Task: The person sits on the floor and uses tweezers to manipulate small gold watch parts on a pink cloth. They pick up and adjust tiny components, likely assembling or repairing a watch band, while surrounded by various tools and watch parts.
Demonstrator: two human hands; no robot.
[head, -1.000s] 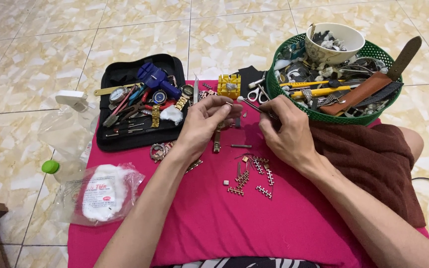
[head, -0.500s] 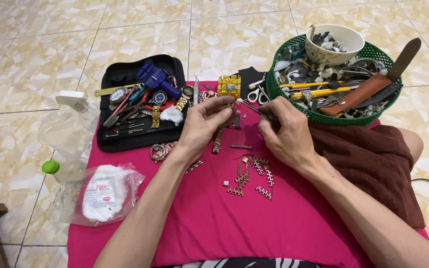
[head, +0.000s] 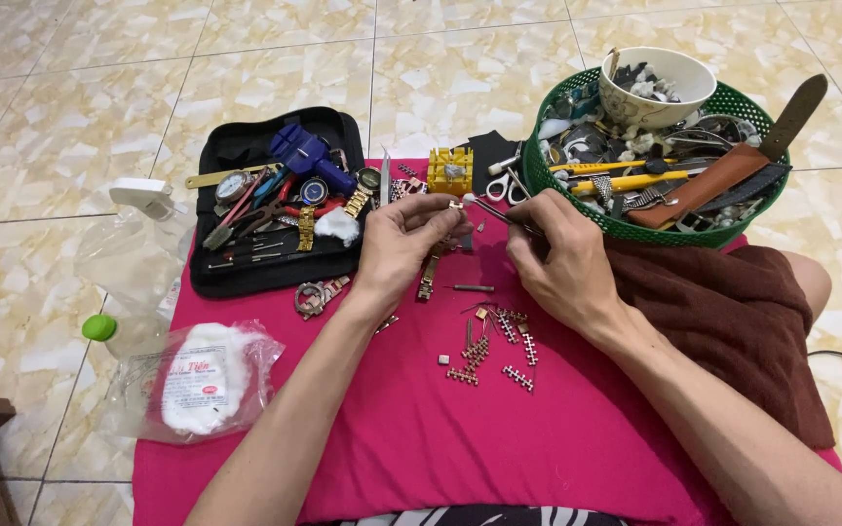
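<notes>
hands at a watch bracelet over pink cloth

above the bright pink cloth (head: 577, 448), the left hand (head: 397, 248) pinched the top end of a slim metal link watch bracelet (head: 430, 275) between thumb and fingertips, the strap hanging down to the cloth. just beside it, the right hand (head: 562, 263) gripped a thin dark metal pin tool (head: 495, 210), its tip meeting the bracelet's held end. loose silver links (head: 499, 341) lay scattered on the cloth below both hands. a black zip tool case (head: 270, 200) sat to the left, a round green plastic basket (head: 723, 229) of tools to the right, and a small yellow block holder (head: 450, 170) behind the hands.
</notes>
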